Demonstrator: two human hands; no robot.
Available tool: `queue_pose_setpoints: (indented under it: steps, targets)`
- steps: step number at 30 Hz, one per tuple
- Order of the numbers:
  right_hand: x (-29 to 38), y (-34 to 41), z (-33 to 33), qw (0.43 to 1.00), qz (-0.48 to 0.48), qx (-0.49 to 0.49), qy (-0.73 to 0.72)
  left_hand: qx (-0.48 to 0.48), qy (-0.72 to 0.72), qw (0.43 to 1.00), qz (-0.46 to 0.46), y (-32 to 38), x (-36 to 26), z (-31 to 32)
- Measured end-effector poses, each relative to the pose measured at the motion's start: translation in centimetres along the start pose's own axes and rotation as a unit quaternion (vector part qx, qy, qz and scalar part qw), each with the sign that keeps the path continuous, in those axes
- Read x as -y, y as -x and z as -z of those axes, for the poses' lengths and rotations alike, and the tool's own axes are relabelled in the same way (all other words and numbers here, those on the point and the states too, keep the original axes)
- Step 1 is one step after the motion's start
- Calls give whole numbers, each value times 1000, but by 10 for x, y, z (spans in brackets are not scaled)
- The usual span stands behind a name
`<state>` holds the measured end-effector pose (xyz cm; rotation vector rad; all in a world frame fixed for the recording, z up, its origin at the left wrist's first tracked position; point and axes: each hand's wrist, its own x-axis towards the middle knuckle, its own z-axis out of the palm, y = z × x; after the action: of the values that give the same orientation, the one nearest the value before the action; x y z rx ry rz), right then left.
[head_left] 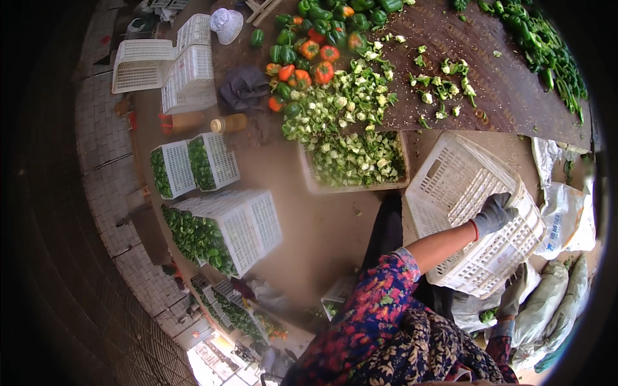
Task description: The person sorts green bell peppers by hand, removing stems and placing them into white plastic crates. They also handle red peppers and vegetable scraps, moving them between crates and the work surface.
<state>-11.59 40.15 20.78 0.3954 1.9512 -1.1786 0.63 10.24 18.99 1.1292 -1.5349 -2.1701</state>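
My left hand, in a grey work glove, is closed on the rim of a tilted white plastic crate. This crate appears nested with another; slatted walls and a handle slot show. My right hand, also gloved, is at the crate's lower right side; whether its fingers grip it cannot be told. Left of the crate, a shallow plastic tray holds cut green pepper tops. More pepper tops are heaped on the brown tabletop, beside whole green and red-orange bell peppers.
White crates of green peppers stand on the floor at left. Empty crates, a sun hat, dark cloth and a capped jar are at upper left. Filled sacks lie at lower right. Green peppers cover the table's far right.
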Motion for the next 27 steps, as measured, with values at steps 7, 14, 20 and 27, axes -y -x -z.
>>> queue_pose_setpoints:
  steps: [7,14,20,27]
  targets:
    - [5,-88,-40,990,58,86,93,-126,1,992,-17,-46,68,-15]
    - [15,-101,-111,904,261,94,326,-238,-4,968,-82,-100,100,-68]
    - [42,-65,-106,914,245,140,292,-104,-56,993,-5,-104,89,-99]
    - [26,-93,-98,930,210,15,301,-96,-158,979,-88,-42,174,-23]
